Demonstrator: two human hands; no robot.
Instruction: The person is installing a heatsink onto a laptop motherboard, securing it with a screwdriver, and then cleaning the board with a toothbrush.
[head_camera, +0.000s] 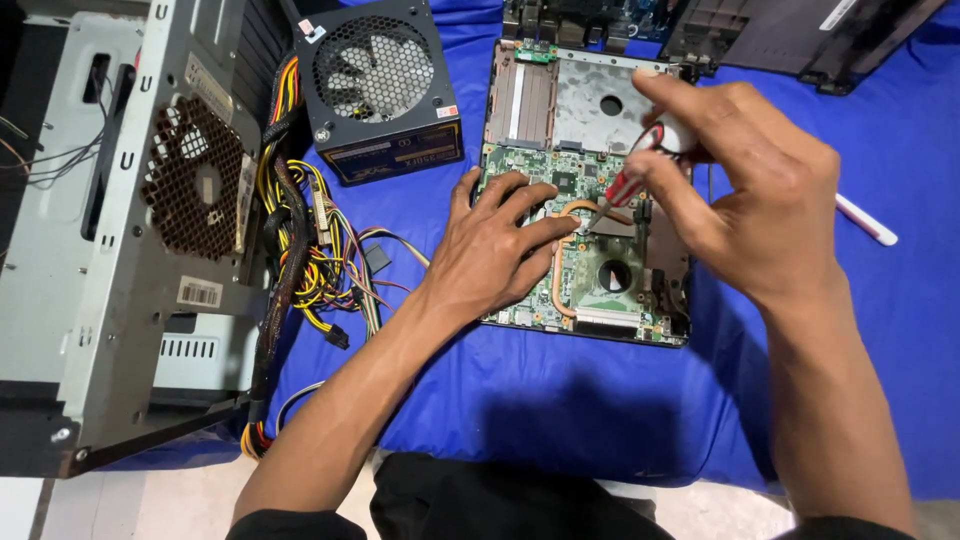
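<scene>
The left hand lies flat, open, on the laptop motherboard at frame centre. The right hand pinches a red-handled screwdriver over the copper heat pipe; heatsink still mounted, bottom cover already off

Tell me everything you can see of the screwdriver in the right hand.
The screwdriver has a red and white handle, plastic by its look, and a thin metal shaft. It is tilted, tip down and to the left, onto the green circuit board near the copper heat pipe. The right hand grips the handle from above, hiding its top. The left hand lies flat on the board beside the tip.
</scene>
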